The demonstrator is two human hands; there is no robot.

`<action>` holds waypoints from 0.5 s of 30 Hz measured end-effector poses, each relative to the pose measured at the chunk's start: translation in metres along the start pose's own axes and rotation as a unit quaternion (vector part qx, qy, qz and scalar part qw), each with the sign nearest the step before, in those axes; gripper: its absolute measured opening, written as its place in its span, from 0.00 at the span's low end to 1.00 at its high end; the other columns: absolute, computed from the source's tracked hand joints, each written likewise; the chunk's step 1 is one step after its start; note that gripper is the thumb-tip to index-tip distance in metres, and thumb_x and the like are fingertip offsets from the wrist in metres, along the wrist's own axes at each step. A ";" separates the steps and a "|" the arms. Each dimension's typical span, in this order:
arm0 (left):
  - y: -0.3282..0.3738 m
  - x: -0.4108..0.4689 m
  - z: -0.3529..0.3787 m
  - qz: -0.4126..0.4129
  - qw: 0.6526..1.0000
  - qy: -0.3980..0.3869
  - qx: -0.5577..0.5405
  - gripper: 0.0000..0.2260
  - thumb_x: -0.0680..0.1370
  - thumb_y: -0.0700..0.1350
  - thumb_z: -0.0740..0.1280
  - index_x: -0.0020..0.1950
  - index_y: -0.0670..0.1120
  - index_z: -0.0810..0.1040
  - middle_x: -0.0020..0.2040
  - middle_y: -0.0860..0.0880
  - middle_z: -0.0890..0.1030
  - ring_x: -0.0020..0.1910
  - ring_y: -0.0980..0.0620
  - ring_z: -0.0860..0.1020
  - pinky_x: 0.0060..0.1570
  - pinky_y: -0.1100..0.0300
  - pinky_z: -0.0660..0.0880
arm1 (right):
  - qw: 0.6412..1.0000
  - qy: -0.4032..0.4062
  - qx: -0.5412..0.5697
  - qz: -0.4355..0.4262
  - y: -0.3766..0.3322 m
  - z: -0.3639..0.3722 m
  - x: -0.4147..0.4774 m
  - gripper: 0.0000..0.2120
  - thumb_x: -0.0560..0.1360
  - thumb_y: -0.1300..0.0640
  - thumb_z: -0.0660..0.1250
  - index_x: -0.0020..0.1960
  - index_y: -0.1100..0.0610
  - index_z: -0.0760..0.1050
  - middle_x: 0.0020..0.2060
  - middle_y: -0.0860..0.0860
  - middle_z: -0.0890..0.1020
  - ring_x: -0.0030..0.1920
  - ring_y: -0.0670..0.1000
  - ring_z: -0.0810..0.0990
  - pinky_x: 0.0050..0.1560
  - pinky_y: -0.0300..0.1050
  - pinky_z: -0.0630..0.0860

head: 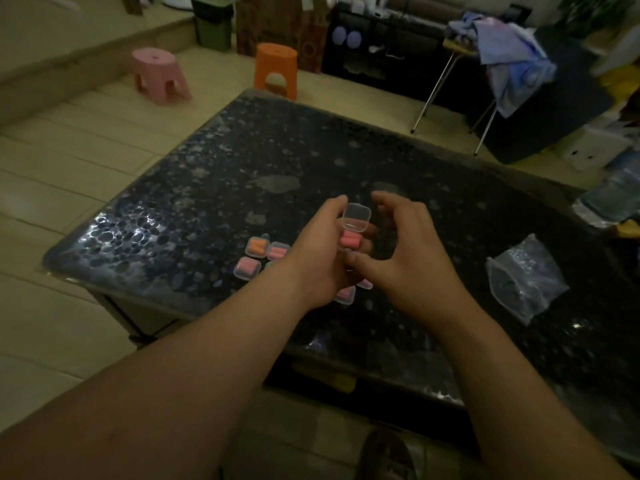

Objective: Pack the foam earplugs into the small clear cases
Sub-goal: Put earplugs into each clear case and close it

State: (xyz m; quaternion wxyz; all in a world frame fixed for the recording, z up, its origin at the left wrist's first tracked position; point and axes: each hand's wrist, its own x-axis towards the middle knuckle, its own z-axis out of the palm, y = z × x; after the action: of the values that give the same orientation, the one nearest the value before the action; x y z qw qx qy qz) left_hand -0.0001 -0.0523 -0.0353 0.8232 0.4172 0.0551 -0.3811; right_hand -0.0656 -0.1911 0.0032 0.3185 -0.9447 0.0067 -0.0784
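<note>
Foam earplugs (350,240), pink ones, lie in an open clear case (356,220) held just above the table at the centre of the frame, its hinged lid tipped up. The left hand (318,251) grips this case, fingers curled round its left side. The right hand (412,258) hovers against it from the right, fingers bent over the top and thumb reaching to the case's lower edge; whether it actually pinches anything cannot be told.

The table (207,188) has a dark, glossy, speckled top that catches light along its left edge. Several closed cases (258,247) with orange and pink plugs sit in a cluster just left of and under the hands. A crumpled clear plastic bag (526,278) lies well apart at the right.

Beyond the table, the floor (69,161) is pale tile. A pink stool (159,74) stands at upper left, with an orange stool (276,69) near the table's far corner and a green bin (213,26) behind them. A dark cabinet (381,39) fills the upper centre, beside a thin-legged chair (446,81) heaped with bluish cloths (512,64).
</note>
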 end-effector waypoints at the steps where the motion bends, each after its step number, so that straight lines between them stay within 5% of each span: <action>1: 0.000 0.000 0.000 0.003 1.000 0.001 -0.006 0.25 0.85 0.63 0.58 0.69 0.46 0.80 0.41 0.49 0.74 0.37 0.53 0.72 0.44 0.54 0.71 | 1.000 -0.006 -0.019 -0.008 0.000 0.001 0.000 0.44 0.73 0.45 0.82 0.82 0.44 0.63 0.74 0.44 0.69 0.73 0.42 0.70 0.71 0.41 0.71; 3: -0.001 0.000 0.000 0.011 1.000 0.010 -0.014 0.29 0.85 0.63 0.58 0.78 0.45 0.75 0.44 0.48 0.75 0.39 0.52 0.72 0.46 0.55 0.71 | 0.999 -0.004 -0.045 -0.022 -0.001 0.003 0.000 0.41 0.73 0.45 0.81 0.81 0.44 0.65 0.73 0.43 0.70 0.73 0.42 0.70 0.73 0.44 0.72; 7: -0.001 0.004 -0.002 0.013 0.999 0.042 -0.004 0.34 0.83 0.66 0.60 0.77 0.42 0.76 0.49 0.43 0.75 0.48 0.46 0.75 0.60 0.50 0.74 | 0.995 0.042 -0.057 -0.070 0.001 0.008 -0.002 0.24 0.76 0.49 0.78 0.69 0.45 0.75 0.61 0.41 0.76 0.62 0.41 0.75 0.66 0.46 0.77; 9: 0.000 0.005 -0.002 0.016 0.998 0.051 0.019 0.31 0.83 0.67 0.58 0.62 0.41 0.81 0.45 0.43 0.75 0.54 0.43 0.74 0.68 0.47 0.70 | 0.992 0.060 -0.062 -0.093 0.001 0.009 -0.004 0.16 0.77 0.50 0.76 0.63 0.44 0.77 0.56 0.40 0.78 0.58 0.41 0.76 0.63 0.50 0.78; 11: 0.002 0.003 -0.001 0.010 0.998 0.052 0.036 0.25 0.85 0.66 0.55 0.47 0.47 0.76 0.39 0.47 0.72 0.50 0.45 0.74 0.66 0.47 0.70 | 0.989 0.072 -0.071 -0.108 0.001 0.010 -0.004 0.11 0.78 0.50 0.74 0.59 0.44 0.79 0.53 0.40 0.79 0.55 0.41 0.77 0.60 0.51 0.79; 15: 0.002 0.005 -0.002 -0.002 0.999 0.044 0.028 0.23 0.87 0.62 0.54 0.43 0.49 0.74 0.41 0.47 0.72 0.53 0.48 0.75 0.70 0.46 0.67 | 0.984 0.083 -0.096 -0.125 0.004 0.008 -0.004 0.08 0.79 0.49 0.73 0.58 0.44 0.80 0.52 0.41 0.80 0.54 0.43 0.77 0.58 0.54 0.78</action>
State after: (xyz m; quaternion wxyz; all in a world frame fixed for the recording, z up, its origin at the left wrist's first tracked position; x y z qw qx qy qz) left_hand 0.0048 -0.0535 -0.0373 0.8071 0.4564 0.0810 -0.3657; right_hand -0.0685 -0.1888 -0.0062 0.2126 -0.9544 -0.0771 -0.1948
